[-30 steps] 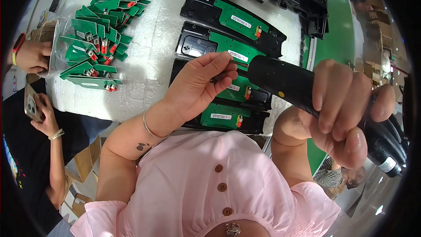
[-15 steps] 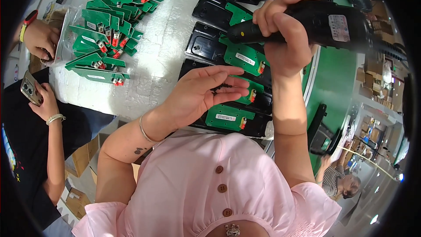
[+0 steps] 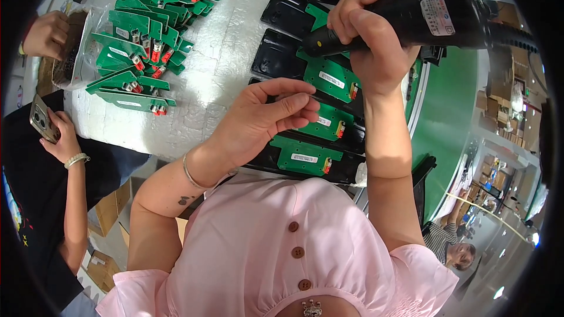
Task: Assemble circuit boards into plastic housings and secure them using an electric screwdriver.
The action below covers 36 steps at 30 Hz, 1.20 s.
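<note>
My right hand (image 3: 376, 35) grips a black electric screwdriver (image 3: 411, 14), its tip pointing left and down toward a green circuit board (image 3: 329, 76) seated in a black plastic housing (image 3: 276, 61). My left hand (image 3: 264, 117) hovers just below, fingers curled and pinched together, over another board (image 3: 326, 123) in its housing. Whether the fingers pinch a small part I cannot tell. A third board (image 3: 302, 155) lies nearest my chest.
A pile of loose green circuit boards (image 3: 141, 41) lies on the white table (image 3: 229, 41) at the left. A seated person on the left holds a phone (image 3: 44, 120); their other hand (image 3: 44, 32) is at a plastic bag. A green conveyor belt (image 3: 446, 123) runs along the right.
My right hand has swung the screwdriver up and left, from near my chest to above the boards. My left hand has stayed over the middle board, its fingers shifting slightly.
</note>
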### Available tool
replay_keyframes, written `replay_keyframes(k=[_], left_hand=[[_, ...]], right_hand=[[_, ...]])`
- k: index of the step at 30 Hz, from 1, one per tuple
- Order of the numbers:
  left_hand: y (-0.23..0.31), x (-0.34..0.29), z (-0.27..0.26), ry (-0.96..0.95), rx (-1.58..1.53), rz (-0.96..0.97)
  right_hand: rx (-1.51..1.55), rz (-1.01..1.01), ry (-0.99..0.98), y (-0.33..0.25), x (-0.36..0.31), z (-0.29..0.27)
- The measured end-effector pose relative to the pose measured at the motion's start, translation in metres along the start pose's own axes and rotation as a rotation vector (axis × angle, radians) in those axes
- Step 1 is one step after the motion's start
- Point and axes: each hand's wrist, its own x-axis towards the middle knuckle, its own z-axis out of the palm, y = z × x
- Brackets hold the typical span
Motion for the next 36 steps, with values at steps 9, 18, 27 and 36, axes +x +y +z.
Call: replay_keyframes(k=[9,18,27,36], left_hand=[[-0.003,-0.004,-0.007,-0.024,-0.214,-0.079],[-0.004,-0.006,-0.013,-0.066,-0.220,-0.113],[-0.004,-0.007,-0.014,-0.057,-0.283,-0.108],[-0.001,-0.003,-0.004,0.036,-0.381,-0.074]], right_hand=[[0.064,-0.057,-0.044,-0.013,-0.005,-0.001],[-0.189,0.089,0.073,-0.007,-0.008,0.016],[0.115,0.217,0.206,-0.019,0.000,0.023],[0.096,-0.032,0.055,-0.035,-0.004,0.014]])
